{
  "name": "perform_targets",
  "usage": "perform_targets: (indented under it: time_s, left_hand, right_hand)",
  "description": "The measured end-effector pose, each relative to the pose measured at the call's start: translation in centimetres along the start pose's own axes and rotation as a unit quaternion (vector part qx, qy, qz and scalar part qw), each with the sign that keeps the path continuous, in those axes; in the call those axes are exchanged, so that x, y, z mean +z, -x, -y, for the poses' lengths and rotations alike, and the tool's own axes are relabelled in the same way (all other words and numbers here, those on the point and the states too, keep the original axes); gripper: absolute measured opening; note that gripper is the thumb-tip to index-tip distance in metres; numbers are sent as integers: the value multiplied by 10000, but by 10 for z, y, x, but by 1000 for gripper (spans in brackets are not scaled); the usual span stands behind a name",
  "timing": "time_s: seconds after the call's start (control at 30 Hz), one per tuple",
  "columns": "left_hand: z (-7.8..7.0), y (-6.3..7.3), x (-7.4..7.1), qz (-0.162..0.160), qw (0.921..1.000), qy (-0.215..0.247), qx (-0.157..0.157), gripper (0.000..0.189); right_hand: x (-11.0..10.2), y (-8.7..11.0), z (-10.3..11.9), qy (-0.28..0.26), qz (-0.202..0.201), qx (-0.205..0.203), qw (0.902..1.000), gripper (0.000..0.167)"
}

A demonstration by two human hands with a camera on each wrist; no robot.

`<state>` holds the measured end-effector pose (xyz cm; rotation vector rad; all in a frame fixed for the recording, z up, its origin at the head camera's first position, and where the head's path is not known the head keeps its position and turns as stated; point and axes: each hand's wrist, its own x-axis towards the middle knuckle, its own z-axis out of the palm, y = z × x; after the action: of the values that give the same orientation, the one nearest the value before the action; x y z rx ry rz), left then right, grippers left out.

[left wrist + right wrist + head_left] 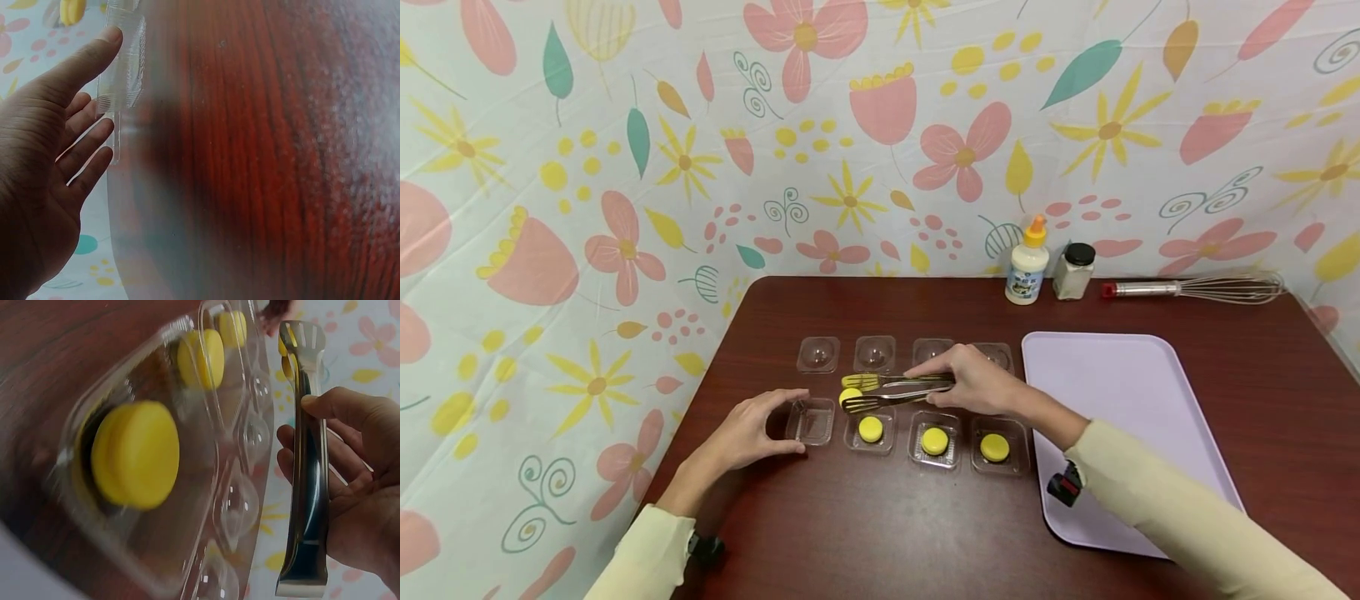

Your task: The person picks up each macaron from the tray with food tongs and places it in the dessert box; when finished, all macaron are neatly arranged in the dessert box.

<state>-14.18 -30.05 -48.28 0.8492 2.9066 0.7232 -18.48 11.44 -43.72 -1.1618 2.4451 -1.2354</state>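
**Empty tray lies just left of the tong tips**

Your right hand (981, 381) holds the metal tongs (308, 500), their long axis running roughly sideways, tips pointing left. A yellow round (850, 395) shows between those tips; whether both press it firmly, you cannot tell. Being round, it offers no long axis to line up.

The relation to judge by is this: the empty clear tray (815, 423) sits just to the left of the round and slightly nearer you. Your left hand (742, 432) is the nearer one, thumb and fingers spread wide around the tray's left side; firm contact is hard to confirm. The next tray (887, 443), already bearing a round, lies close below the tips, so clearance there looks tight.
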Motion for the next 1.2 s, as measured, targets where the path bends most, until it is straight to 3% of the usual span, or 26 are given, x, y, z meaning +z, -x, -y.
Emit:
perform_targets:
  time_s: [0.5,0.7,1.03,1.2]
  left_hand:
    - [-2,-1,0,18,10000,-42,27,83]
    - [-2,-1,-1,9,9999,-170,-9,82]
    - [-3,-2,-2,89,9999,-95,-60,87]
    - [-4,-3,-3,113,9998,-134,-64,87]
  right_hand:
    - [44,-36,12,399,-12,166,9991,46]
    - [50,-47,22,556,34,236,9982,46]
    - [57,-60,47,1032,297,869,9904,48]
    - [62,-65,56,1218,372,922,9876,49]
